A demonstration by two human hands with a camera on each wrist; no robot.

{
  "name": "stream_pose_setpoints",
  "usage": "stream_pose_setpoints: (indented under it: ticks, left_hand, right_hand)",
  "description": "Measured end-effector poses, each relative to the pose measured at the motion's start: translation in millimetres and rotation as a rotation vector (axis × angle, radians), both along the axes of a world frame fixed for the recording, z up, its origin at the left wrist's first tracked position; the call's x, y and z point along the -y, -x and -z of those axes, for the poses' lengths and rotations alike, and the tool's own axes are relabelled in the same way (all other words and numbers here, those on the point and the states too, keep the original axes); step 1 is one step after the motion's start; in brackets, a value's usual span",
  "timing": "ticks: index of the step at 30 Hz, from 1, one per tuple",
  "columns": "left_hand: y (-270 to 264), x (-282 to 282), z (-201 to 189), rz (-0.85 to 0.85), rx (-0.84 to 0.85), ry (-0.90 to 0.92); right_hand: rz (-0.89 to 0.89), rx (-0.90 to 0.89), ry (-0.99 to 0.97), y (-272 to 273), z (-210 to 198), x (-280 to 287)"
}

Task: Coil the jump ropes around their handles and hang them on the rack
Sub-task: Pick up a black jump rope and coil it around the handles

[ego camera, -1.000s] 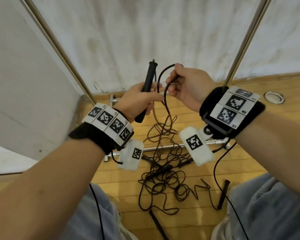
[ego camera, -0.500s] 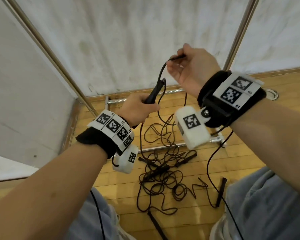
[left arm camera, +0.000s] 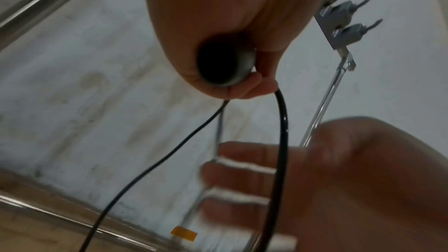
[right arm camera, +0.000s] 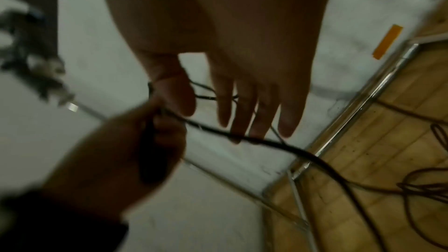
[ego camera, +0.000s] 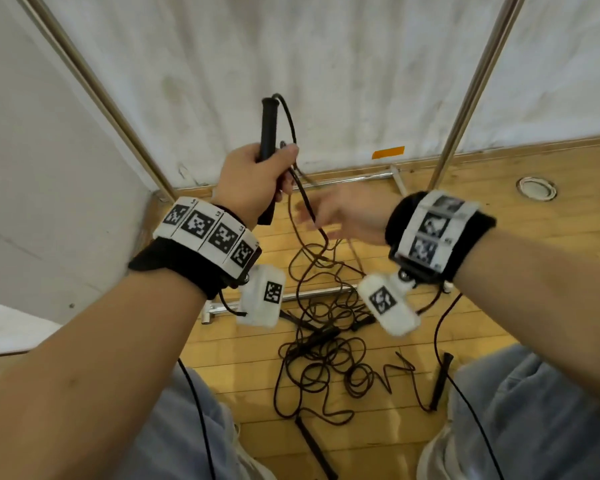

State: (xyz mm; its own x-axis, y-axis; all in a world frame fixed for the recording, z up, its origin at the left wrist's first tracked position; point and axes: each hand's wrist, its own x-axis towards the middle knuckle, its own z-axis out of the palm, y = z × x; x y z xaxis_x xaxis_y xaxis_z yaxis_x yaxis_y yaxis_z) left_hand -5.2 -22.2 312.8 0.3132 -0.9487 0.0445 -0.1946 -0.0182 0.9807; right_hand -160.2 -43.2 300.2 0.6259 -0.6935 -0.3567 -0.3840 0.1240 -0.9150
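My left hand (ego camera: 257,181) grips a black jump-rope handle (ego camera: 268,126) upright in front of the white wall; its butt end (left arm camera: 215,66) shows in the left wrist view. The black rope (ego camera: 309,213) leaves the handle's top, loops down past my left fingers and runs to the floor. My right hand (ego camera: 333,216), blurred, sits just right of the left with straight spread fingers (right arm camera: 242,106); the rope (right arm camera: 254,141) passes under the fingertips. Whether they touch it is unclear. The rack's hooks (left arm camera: 349,24) show at the upper right of the left wrist view.
A tangle of black ropes (ego camera: 326,355) with several loose handles (ego camera: 440,382) lies on the wooden floor between my knees. The rack's chrome uprights (ego camera: 465,98) and base bars (ego camera: 312,296) stand against the white wall. An orange tape strip (ego camera: 388,152) marks the wall.
My left hand rose and turned the handle upright. My right hand let go of the rope it pinched up high and dropped down beside the left hand, fingers now spread.
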Motion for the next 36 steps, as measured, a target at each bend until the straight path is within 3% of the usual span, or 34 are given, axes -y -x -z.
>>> stream_pose_setpoints:
  ticks: [2, 5, 7, 10, 13, 17, 21, 25, 29, 34, 36]
  left_hand:
    - [-3, -1, -8, -0.027, -0.062, 0.041]
    - [-14, -3, -19, -0.066, -0.136, 0.111]
    - [-23, -5, -24, -0.108, -0.169, 0.144]
    - [-33, -6, -22, -0.217, -0.101, 0.148]
    - [-33, -8, -16, -0.251, -0.013, 0.008]
    - [-21, -13, -11, 0.009, -0.028, -0.186]
    - [-7, -18, 0, 0.332, 0.163, -0.193]
    - [-5, -16, 1, 0.384, 0.090, -0.199]
    - [1, -18, 12, 0.465, 0.193, -0.291]
    - [4, -15, 11, 0.300, 0.143, -0.174]
    - [1, -13, 5, 0.190, 0.043, -0.096]
  right_hand:
    - [-0.239, -0.220, 0.137, -11, 18, -15]
    - [-0.386, -0.481, 0.233, -15, 47, -32]
    - [-0.436, -0.558, 0.261, -14, 59, -37]
    - [-0.309, -0.391, 0.174, -12, 50, -29]
    - [0.037, -0.040, 0.069, -11, 15, -9]
    - [0.369, 0.328, -0.084, -3, -25, 11]
    - [0.442, 0.495, -0.208, 2, -40, 15]
    - [0.596, 0.650, -0.244, 6, -50, 24]
    - [0.787, 0.880, -0.273, 22, -66, 43]
    - [0.938, 0.881, -0.288, 34, -62, 50]
    - [0.831, 0.745, -0.404, 31, -45, 37]
